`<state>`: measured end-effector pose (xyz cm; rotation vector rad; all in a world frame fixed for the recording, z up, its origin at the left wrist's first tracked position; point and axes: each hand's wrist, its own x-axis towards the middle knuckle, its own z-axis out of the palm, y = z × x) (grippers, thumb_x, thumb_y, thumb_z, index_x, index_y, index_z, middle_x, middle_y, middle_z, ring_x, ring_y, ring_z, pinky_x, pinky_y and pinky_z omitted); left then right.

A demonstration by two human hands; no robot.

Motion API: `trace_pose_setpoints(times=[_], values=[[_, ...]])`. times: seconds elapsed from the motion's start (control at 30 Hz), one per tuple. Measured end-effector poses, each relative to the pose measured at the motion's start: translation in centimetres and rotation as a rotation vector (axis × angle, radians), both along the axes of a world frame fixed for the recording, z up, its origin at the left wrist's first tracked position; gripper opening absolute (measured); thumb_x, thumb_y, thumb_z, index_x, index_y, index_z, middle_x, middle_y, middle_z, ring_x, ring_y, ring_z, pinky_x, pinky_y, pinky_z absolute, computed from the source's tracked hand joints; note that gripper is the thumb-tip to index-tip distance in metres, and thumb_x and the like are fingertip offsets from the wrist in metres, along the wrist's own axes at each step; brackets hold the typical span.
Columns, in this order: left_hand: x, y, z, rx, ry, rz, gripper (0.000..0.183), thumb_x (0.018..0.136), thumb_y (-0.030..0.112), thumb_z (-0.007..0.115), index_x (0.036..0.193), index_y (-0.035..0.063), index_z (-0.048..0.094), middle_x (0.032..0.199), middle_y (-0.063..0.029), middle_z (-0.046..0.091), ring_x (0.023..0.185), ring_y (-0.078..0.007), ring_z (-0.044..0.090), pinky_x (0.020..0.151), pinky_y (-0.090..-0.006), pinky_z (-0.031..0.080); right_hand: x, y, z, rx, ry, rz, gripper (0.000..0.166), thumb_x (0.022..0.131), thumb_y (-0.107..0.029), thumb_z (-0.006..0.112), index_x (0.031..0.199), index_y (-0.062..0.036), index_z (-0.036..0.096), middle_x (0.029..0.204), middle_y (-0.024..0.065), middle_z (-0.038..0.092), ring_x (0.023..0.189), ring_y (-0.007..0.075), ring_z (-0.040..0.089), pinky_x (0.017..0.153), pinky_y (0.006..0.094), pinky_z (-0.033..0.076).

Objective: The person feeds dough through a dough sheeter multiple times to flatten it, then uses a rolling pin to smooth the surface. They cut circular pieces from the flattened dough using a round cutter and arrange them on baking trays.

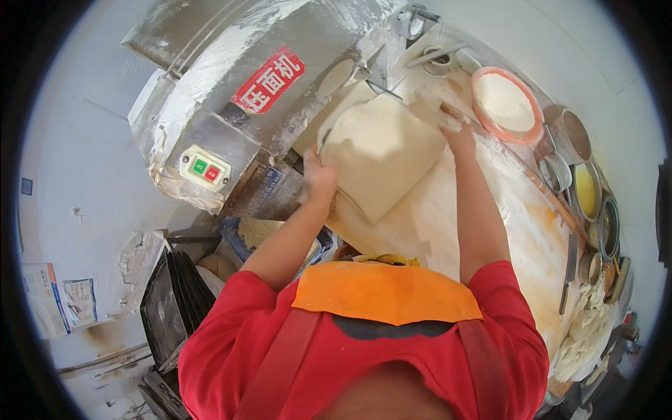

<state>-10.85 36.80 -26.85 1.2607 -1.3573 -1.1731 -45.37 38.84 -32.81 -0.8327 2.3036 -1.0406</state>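
Note:
A folded sheet of pale dough (391, 168) lies in layers on the floured wooden worktop (436, 231), one corner pointing towards me. My left hand (321, 176), blurred by motion, grips its left edge beside the machine. At the sheet's right corner is my right hand (459, 137), fingers apart and also slightly blurred; whether it touches the dough is unclear. Beyond the left hand stands a flour-dusted metal dough sheeter (262, 121) with a switch box (205, 167) bearing a green and a red button. Another stretch of dough (328, 113) lies along the machine's side.
Flour fills an orange-rimmed basin (506, 105) at the back right. Metal pots and a bowl of yellow contents (584, 191) line the right edge. A knife (568, 275) lies near a dough mass (583, 331). A blue container (236, 239) sits below the machine.

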Motion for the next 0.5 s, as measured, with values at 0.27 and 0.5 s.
trace_pose_setpoints(times=[0.27,0.5], values=[[0.5,7.4,-5.9,-0.734,-1.12,-0.649,0.067,0.083,0.046,0.059,0.131,0.0009,0.046,0.137,-0.0171,0.047,0.131,-0.0371,0.036,0.106,-0.0464,0.033,9.2,2.5,-3.1,-0.426,-0.607,-0.268,0.071,0.071,-0.009,0.076,0.132,0.0001,0.042,0.104,0.0172,0.063,0.089,0.0251,0.065,0.067,0.033,0.053],[-4.1,10.1,0.9,-0.416,-0.908,-1.258,0.032,0.085,0.036,0.057,0.092,0.0063,0.066,0.088,-0.0228,0.065,0.083,-0.0392,0.063,0.074,-0.0464,0.05,3.6,17.1,1.2,-0.641,-0.77,-0.405,0.07,0.071,0.009,0.068,0.134,0.0036,0.04,0.101,0.016,0.065,0.084,0.0238,0.065,0.066,0.0297,0.054]])
